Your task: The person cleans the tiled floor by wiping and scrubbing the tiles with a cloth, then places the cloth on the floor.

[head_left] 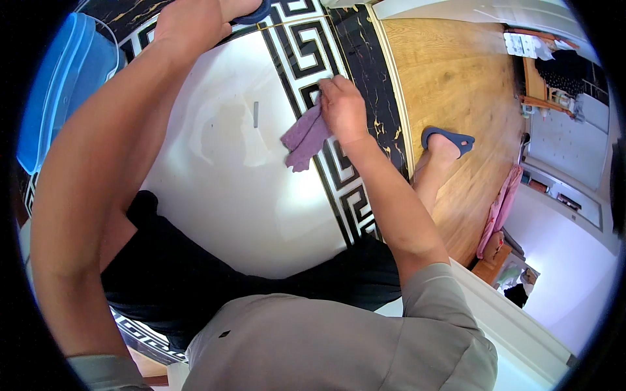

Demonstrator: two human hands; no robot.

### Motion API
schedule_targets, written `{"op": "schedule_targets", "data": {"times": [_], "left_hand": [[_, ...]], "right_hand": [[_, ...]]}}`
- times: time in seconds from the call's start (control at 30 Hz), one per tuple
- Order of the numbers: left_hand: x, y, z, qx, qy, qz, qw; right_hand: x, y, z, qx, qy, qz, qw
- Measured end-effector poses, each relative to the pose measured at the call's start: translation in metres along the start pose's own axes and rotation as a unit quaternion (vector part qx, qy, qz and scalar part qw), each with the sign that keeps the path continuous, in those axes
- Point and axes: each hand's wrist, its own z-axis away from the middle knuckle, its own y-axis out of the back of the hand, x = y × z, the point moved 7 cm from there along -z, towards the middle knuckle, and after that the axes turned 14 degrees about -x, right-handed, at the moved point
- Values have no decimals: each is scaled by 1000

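My right hand [344, 109] is closed on a purple cloth [306, 138], pressing it to the tiled floor where the white tile meets the black-and-white key-pattern border [306, 49]. Part of the cloth spreads out to the left of the fingers. My left hand [190, 21] is at the top edge of the view, beside my foot in a dark blue slipper [253, 13]; its fingers are mostly hidden. A small drain slot or dark strip [256, 115] shows on the glossy white tile [222, 156] between the hands.
A blue bucket [65, 85] stands at the far left. Right of the border, a door sill [394, 91] leads to a wooden floor [450, 78], where my other slippered foot [445, 144] rests. Pink fabric [502, 208] and furniture lie beyond.
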Motion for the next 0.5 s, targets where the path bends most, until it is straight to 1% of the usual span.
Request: {"op": "schedule_targets", "data": {"times": [0.07,0.17,0.27,0.33,0.43,0.47,0.5], "left_hand": [[0,0,-1,-21,10,5,1000],[-1,-3,-2,5,7,-14,1000],[-1,-1,-1,-30,7,7,1000],[-4,-1,-1,-12,13,6,1000],[1,-2,-2,-4,8,5,1000],[1,-2,-2,-3,5,2,1000],[3,4,4,-15,8,15,1000]], "right_hand": [[-17,-5,-1,0,25,-9,1000],[-34,-8,-1,30,85,-8,996],[-11,-2,2,4,0,16,1000],[-12,-1,-1,-10,-33,35,999],[-49,-10,0,-2,74,27,997],[-46,-9,-2,-2,80,12,997],[-35,-6,-1,-9,45,17,999]]}}
